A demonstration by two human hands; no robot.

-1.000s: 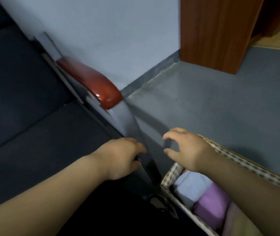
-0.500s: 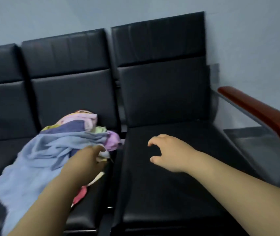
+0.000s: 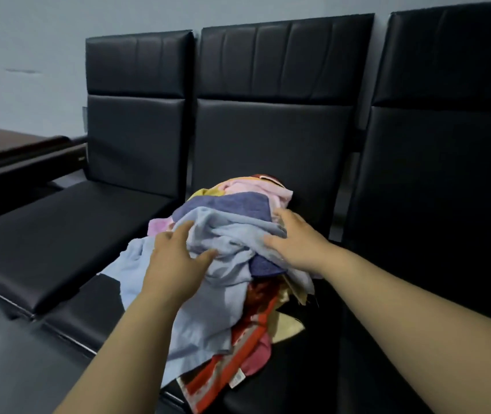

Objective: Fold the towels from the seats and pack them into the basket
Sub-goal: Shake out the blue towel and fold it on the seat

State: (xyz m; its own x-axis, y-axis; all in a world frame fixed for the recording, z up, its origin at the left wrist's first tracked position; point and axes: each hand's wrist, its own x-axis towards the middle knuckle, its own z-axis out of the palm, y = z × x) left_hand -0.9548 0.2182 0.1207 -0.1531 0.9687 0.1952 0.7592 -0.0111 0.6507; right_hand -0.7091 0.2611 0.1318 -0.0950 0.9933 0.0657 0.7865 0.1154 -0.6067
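Observation:
A loose pile of towels (image 3: 238, 210) lies on the middle black seat (image 3: 304, 363). A light blue towel (image 3: 205, 312) is on top and hangs toward the front edge. Dark blue, pink, yellow and red-orange towels lie under it. My left hand (image 3: 175, 258) rests on the light blue towel at the pile's left side, fingers spread. On the right side of the pile my right hand (image 3: 295, 243) lies with its fingers laid over the folds. The basket is out of view.
Three black padded seats stand in a row against a pale wall. The left seat (image 3: 59, 234) and the right seat (image 3: 447, 204) hold nothing. A dark armrest (image 3: 29, 150) and a grey floor (image 3: 14, 369) are at the left.
My view swung left from the basket and the end armrest to the row of seats. Both hands moved onto the towel pile, the right hand crossing over from the bare right seat.

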